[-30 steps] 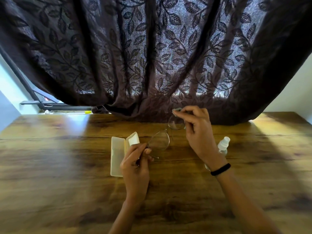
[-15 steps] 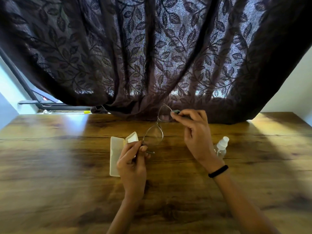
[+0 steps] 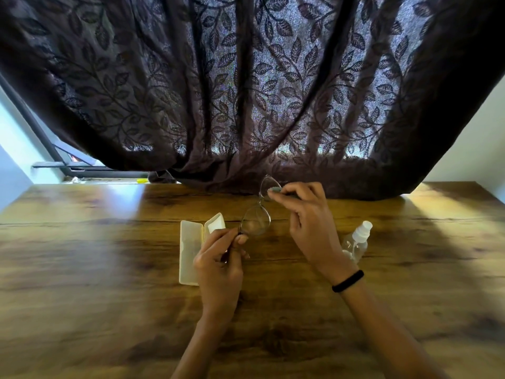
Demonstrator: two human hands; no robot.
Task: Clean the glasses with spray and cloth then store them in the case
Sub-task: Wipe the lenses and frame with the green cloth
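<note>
Thin-framed glasses (image 3: 257, 221) hang above the wooden table (image 3: 109, 269), standing nearly on end with one lens over the other. My left hand (image 3: 220, 262) pinches the frame at the lower lens. My right hand (image 3: 306, 228) pinches a small grey cloth (image 3: 274, 189) against the upper lens. A cream glasses case (image 3: 191, 242) lies open on the table just left of my left hand, with a white pad inside its raised lid. A clear spray bottle (image 3: 356, 242) with a white nozzle stands behind my right wrist.
A dark leaf-patterned curtain (image 3: 246, 91) hangs over the table's far edge, right behind the glasses. A window frame (image 3: 82, 170) shows at the far left. Bare tabletop stretches to both sides and toward me.
The glasses have turned from lying roughly level to standing almost on end. My right hand rose slightly with the cloth on the upper lens; my left hand kept its pinch.
</note>
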